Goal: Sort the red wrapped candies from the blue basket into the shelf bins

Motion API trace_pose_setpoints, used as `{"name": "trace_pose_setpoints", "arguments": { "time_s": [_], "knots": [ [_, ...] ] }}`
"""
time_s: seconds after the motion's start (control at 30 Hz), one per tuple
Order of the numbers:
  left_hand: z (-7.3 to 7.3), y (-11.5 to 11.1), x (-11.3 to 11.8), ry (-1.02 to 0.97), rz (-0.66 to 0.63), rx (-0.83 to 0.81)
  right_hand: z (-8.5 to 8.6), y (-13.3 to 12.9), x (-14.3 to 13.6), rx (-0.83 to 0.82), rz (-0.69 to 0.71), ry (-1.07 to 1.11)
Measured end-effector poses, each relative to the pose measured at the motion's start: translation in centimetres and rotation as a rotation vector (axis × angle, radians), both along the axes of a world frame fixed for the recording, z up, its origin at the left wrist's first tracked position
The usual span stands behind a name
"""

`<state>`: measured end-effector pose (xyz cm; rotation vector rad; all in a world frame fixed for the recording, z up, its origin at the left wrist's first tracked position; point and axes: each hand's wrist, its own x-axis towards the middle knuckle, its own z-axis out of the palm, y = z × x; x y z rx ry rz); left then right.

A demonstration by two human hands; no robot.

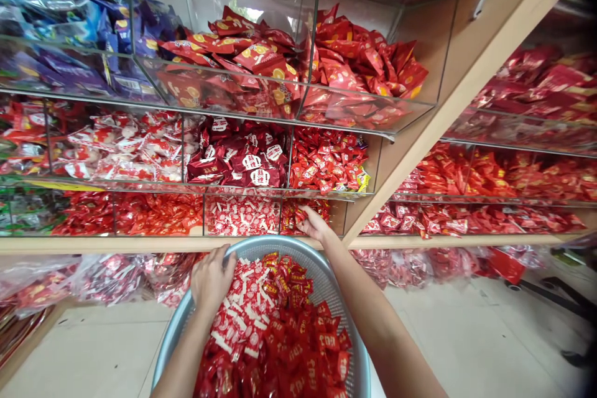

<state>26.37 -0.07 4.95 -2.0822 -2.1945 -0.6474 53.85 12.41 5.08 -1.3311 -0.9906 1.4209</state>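
My left hand [212,277] is closed over the left rim of a round blue-grey mesh basket [219,247]. Wrapped candies lie in the basket in patches: white-and-red ones [247,295], small red-and-yellow ones [291,280] and larger glossy red ones [303,348]. Past the far rim, my right hand [313,225] reaches into the low shelf bin of small red-and-yellow candies [291,214]. Its thumb and forefinger are apart at the candies; the other fingers are partly hidden. Beside that bin, on its left, is one of white-and-red candies [242,214].
Clear-walled shelf bins rise above, holding dark red packets [240,158], red packets with orange prints [261,56] and blue packets [51,12]. A slanting wooden panel [448,99] divides the shelves. Plastic bags of candy [112,277] stand underneath on the tiled floor [107,348].
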Motion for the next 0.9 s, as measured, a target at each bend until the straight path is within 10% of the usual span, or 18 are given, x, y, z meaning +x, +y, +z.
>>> {"name": "trace_pose_setpoints", "arguments": {
  "time_s": [0.37,0.63,0.9],
  "knots": [
    [0.4,-0.1,0.1,-0.001,0.0,-0.032,3.0,-7.0,-0.4,-0.087,-0.09,0.444],
    [0.6,-0.2,0.3,-0.041,0.004,-0.042,1.5,-13.0,-2.7,0.284,0.207,-0.325],
    [0.5,-0.2,0.2,-0.046,0.007,-0.043,-0.8,-13.3,-5.1,0.418,0.439,-0.913]
  ]
}}
